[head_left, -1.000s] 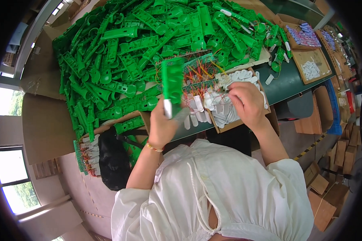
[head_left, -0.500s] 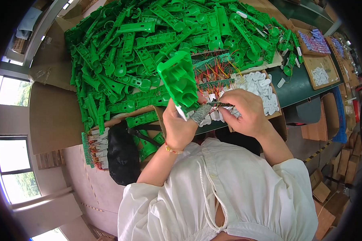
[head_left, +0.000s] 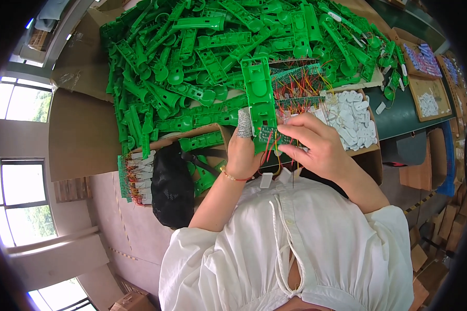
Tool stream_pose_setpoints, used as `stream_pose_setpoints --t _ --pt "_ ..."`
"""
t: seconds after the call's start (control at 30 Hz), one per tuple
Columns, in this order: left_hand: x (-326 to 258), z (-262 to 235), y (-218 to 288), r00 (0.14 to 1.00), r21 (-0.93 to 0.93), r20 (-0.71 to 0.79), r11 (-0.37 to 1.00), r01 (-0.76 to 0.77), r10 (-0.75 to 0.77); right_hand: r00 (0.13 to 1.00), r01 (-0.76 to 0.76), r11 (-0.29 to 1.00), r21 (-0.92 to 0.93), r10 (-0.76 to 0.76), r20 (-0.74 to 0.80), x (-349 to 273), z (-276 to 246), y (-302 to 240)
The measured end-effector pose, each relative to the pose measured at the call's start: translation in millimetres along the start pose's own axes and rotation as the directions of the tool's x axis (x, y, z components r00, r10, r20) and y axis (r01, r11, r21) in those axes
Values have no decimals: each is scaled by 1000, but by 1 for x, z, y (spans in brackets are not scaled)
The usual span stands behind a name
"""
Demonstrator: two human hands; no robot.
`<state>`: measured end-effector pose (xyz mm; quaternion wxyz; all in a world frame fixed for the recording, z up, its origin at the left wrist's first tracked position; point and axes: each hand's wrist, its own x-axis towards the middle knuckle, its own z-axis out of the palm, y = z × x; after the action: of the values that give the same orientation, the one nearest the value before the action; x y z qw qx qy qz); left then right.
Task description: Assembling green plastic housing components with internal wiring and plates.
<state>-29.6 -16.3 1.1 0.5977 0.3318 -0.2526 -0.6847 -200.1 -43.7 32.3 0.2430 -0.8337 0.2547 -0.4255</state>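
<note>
Green plastic shell (head_left: 259, 98) amid heaped green parts (head_left: 192, 57), white pieces (head_left: 350, 116) alongside.

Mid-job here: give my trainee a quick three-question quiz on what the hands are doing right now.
1. True or false: the left hand holds a long green plastic housing upright.
2. What does the right hand press against that housing? A) a white plastic piece B) a small green circuit board with red and yellow wires C) a black bag
3. Fill in: the left thumb wears a grey ____.

Key
1. True.
2. B: the small circuit board sits at the housing's lower end.
3. Finger cot.
</note>
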Motion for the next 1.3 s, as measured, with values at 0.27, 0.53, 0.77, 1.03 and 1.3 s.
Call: stream_pose_setpoints --t 0.27,0.53,0.77,1.03,1.3 --pt "-10 -2 -1 999 85 32 996 7 -9 991 119 921 -372 -135 -18 1 7 -9" --pt "-12 -6 -9 986 222 152 969 -108 75 993 100 931 -351 -117 -28 -6 13 -9" --pt "-16 -6 -11 976 288 203 948 -139 81 998 -68 977 -203 66 -16 -6 13 -16" --pt "-10 -15 -11 978 517 181 836 -182 100 981 -188 982 32 186 46 -14 18 9" --pt "-10 -9 -18 965 752 95 618 -230 244 951 -300 953 -34 302 65 -17 26 16"
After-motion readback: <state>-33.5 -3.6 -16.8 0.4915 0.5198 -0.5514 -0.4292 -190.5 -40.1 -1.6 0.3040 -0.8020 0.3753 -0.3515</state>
